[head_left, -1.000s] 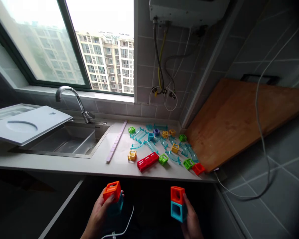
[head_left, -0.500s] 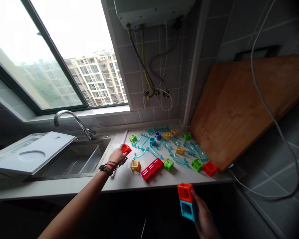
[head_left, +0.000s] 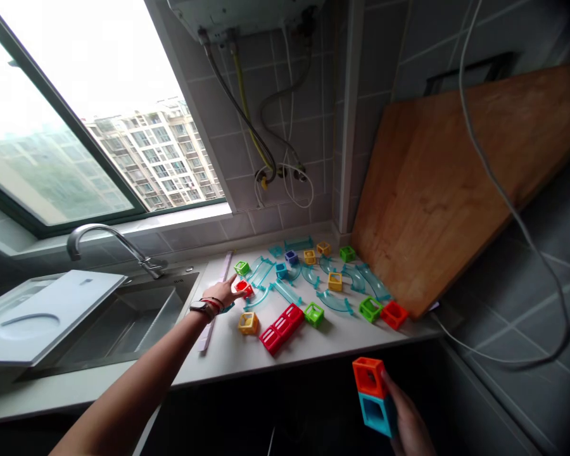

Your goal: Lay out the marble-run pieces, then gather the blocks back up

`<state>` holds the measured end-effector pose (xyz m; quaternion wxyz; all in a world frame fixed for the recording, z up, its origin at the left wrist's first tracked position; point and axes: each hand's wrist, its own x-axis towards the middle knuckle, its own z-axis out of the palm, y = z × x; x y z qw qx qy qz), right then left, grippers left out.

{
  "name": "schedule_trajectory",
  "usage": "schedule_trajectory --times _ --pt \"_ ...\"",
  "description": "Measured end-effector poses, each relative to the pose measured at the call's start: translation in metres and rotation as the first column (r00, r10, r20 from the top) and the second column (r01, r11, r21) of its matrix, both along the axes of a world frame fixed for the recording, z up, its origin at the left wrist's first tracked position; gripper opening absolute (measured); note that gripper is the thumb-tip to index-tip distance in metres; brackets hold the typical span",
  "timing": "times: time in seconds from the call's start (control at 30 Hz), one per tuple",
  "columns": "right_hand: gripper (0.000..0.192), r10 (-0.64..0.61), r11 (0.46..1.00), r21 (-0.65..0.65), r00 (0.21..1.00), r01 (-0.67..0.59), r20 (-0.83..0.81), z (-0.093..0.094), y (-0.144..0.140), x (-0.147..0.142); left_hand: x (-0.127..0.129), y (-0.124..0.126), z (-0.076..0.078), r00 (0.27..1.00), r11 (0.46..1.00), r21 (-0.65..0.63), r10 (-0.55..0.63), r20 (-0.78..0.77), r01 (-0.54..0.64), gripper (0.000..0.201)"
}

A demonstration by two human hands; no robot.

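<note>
Orange-red cube block [head_left: 243, 288] pinched under left hand [head_left: 222, 293] fingertips, set on the countertop [head_left: 237, 354] just beside a green cube [head_left: 241, 267] and the curved teal track pieces [head_left: 285, 288]. Right hand [head_left: 408, 425] low at the frame edge, closed around a stacked pair: orange cube [head_left: 368, 376] over blue cube [head_left: 376, 413], held off the counter, well apart from the left grip. Risks, as judged: nudging the loose track beside the left fingers; the unsupported stack splitting or dropping, since only the side is clamped. Hard to tell: whether another piece sits under the left palm; right wrist cut off; stack's joint unseen.
</note>
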<state>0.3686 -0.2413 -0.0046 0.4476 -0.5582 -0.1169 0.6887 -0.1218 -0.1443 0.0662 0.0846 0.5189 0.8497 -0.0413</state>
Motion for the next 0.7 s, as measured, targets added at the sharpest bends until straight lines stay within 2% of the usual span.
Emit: schedule_trajectory --times 0.13,0.23,0.3,0.4,0.5,0.7 --pt "0.065 0.029 1.0 -0.009 0.999 -0.029 -0.042 0.007 0.006 -0.01 -0.004 -0.013 0.029 0.999 0.995 0.104 -0.002 -0.032 0.006 0.076" --pt "0.064 0.022 1.0 -0.007 0.996 -0.023 -0.085 0.007 0.008 -0.018 0.0 -0.016 0.046 0.997 0.979 0.188 -0.08 -0.007 0.08 0.065" --pt "0.065 0.038 0.999 0.004 0.995 -0.038 -0.089 0.003 0.008 -0.023 0.008 -0.011 0.049 0.989 0.966 0.216 -0.148 0.024 0.14 0.054" --pt "0.068 0.083 0.997 0.015 0.995 -0.082 -0.058 -0.006 0.005 -0.028 0.022 0.009 0.046 0.98 0.956 0.234 -0.195 0.05 0.178 0.043" --pt "0.071 0.1 0.994 0.036 0.995 -0.1 0.004 -0.021 0.002 -0.026 0.033 0.042 0.038 0.982 0.955 0.247 -0.18 0.049 0.163 0.036" --pt "0.057 0.051 0.996 0.063 0.986 -0.062 0.16 -0.053 -0.006 0.005 0.034 0.11 0.022 0.99 0.965 0.242 -0.118 0.073 0.097 0.032"
